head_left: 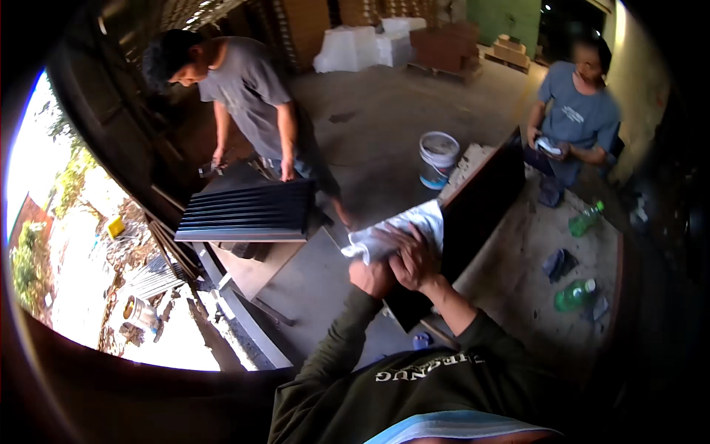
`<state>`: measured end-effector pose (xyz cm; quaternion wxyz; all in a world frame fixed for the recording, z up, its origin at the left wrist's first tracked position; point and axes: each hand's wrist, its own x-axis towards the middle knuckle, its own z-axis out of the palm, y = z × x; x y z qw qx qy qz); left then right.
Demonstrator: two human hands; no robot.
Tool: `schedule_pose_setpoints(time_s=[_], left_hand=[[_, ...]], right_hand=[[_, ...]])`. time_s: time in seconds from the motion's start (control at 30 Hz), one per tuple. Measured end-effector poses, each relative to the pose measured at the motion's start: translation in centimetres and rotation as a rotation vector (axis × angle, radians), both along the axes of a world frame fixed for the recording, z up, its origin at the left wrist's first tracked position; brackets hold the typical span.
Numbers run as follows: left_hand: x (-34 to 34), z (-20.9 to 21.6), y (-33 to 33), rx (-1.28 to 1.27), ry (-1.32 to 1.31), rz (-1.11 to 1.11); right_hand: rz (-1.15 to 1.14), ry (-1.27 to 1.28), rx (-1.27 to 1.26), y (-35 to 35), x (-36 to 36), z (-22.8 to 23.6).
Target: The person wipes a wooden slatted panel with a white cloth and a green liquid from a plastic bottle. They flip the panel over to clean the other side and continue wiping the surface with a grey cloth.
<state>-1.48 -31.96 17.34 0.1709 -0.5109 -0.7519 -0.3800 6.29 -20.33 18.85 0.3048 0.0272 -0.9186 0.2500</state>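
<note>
Okay, so going big to small: the biggest thing close to the hands is a long dark panel (pixel 482 211), standing out against the concrete floor (pixel 370 118). Its long axis slants from near left to far right, with the near end poking out below the wrists. Off to the left there's a co-worker (pixel 251 85) beside a ribbed black panel (pixel 248 211), well apart from all this. Past the dark panel sits a white bucket (pixel 439 152).

Next size down is the white cloth (pixel 427 217), bunched over the dark panel's left side toward the near end. So most of the panel's length lies far and right of the grip, and imo that's the relation that matters. The right hand (pixel 413 259) is nearer to that stretch; its fingers spread over the cloth, though I can't tell if they pinch any fabric. The left hand (pixel 371 277) sits just left of it, curled at the cloth's near edge. Can't tell what's inside that curl, tbh.
</note>
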Motion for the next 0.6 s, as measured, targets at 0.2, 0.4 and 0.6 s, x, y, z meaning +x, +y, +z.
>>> schedule_pose_setpoints(time_s=[0.2, 0.4, 0.6], left_hand=[[3.1, 1.6, -2.3, -0.165, 0.145, 0.004], [4.7, 1.0, -2.3, -0.144, 0.124, -0.011], [4.8, 1.5, -3.5, -0.333, 0.134, 0.068]], right_hand=[[-0.414, 0.059, 0.267, 12.8, 4.0, -1.3], [-0.723, -0.120, 0.222, 22.0, 7.0, -0.7], [-0.138, 0.022, 0.134, 2.6, 6.0, -1.1]])
